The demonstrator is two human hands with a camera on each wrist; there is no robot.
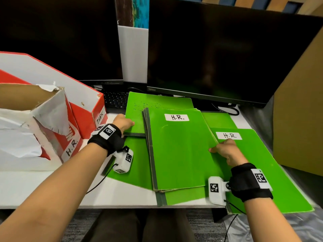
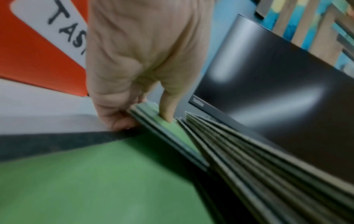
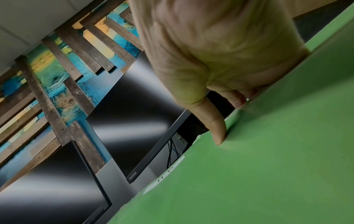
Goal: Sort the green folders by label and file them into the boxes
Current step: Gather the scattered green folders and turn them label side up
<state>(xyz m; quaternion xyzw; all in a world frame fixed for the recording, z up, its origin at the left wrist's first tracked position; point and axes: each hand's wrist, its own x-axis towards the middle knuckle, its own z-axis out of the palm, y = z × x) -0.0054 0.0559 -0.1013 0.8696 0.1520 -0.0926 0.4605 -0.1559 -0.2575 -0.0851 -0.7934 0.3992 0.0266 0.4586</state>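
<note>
Several green folders lie fanned over the desk. A thick stack (image 1: 176, 154) in the middle has "H.R." on its top cover, and another H.R. folder (image 1: 258, 165) lies to its right. My right hand (image 1: 216, 148) grips the stack's right edge, thumb (image 3: 217, 131) on the green cover (image 3: 258, 166), fingers curled under. My left hand (image 1: 128, 124) pinches the left edge of an unlabelled folder (image 1: 157, 103) at the back; its thumb (image 2: 166, 110) presses on top of that folder (image 2: 172, 133). The box marked TASK (image 1: 100, 117) and the torn H.R. box (image 1: 71, 147) stand left.
Two dark monitors (image 1: 218, 55) stand close behind the folders, with a keyboard (image 1: 116, 100) under the left one. A brown cardboard panel (image 1: 300, 109) walls the right side. More green folders (image 1: 132, 173) lie under the stack near the desk's front edge.
</note>
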